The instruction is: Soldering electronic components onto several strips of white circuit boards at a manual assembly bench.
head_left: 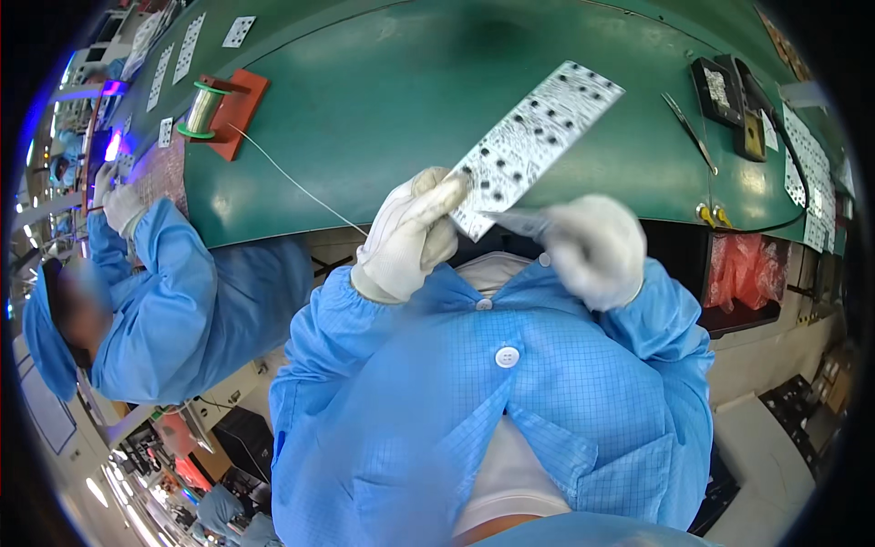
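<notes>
My left hand (412,234), in a white glove, grips the near left end of a long white circuit board panel (538,137). The panel is dotted with black round parts and slants up to the right over the green bench. Close to the panel's near end, my right hand (597,251), also gloved, is closed around a grey pointed tool (519,222). Motion blur hides what kind of tool it is. A thin pale wire (301,187) runs from a wire spool (202,111) on a red stand toward my left wrist; its end is hidden there.
Tweezers (691,134) lie on the green bench (365,100) at right, near a black holder (749,128) and a dark cable (802,196). More white panels (807,164) lie far right. At left a co-worker in blue (164,310) sits by the bench. A red bag (746,269) hangs below.
</notes>
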{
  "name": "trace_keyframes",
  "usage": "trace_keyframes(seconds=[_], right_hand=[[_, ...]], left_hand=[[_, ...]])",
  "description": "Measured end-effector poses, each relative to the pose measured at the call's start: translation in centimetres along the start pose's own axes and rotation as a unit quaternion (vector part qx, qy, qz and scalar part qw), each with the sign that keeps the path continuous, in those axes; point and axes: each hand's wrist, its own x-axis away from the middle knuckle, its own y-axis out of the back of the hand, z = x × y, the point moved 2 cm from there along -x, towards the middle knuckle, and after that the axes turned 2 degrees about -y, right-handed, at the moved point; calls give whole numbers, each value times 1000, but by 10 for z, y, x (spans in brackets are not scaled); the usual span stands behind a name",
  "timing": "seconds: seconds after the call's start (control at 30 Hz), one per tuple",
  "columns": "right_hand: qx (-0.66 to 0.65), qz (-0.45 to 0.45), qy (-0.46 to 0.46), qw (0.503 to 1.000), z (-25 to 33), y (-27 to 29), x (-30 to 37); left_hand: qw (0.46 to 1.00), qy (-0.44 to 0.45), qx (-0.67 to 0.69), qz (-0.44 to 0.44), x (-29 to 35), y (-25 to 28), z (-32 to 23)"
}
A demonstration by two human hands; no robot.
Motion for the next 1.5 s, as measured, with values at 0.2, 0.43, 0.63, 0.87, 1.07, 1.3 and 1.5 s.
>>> trace_keyframes(seconds=[0.2, 0.43, 0.63, 0.87, 1.07, 1.3, 1.5], right_hand=[[216, -256, -204, 920, -22, 59, -49], [284, -54, 3, 957, -9, 65, -16], [108, -189, -256, 942, -63, 112, -23], [-376, -132, -312, 863, -54, 84, -16], [20, -304, -322, 897, -35, 76, -43], [-24, -187, -218, 957, 27, 24, -56], [68, -11, 41, 997, 42, -13, -51]], left_hand=[[1000, -5, -28, 0, 13, 6, -9], [930, -128, -345, 21, 14, -4, -23], [722, -324, -603, 101, 22, 1, -47], [874, -145, -464, -17, 22, -6, -52], [673, -357, -646, -44, 24, -10, -53], [759, -384, -491, -187, 4, -15, -24], [608, -513, -584, -159, 5, -23, -22]])
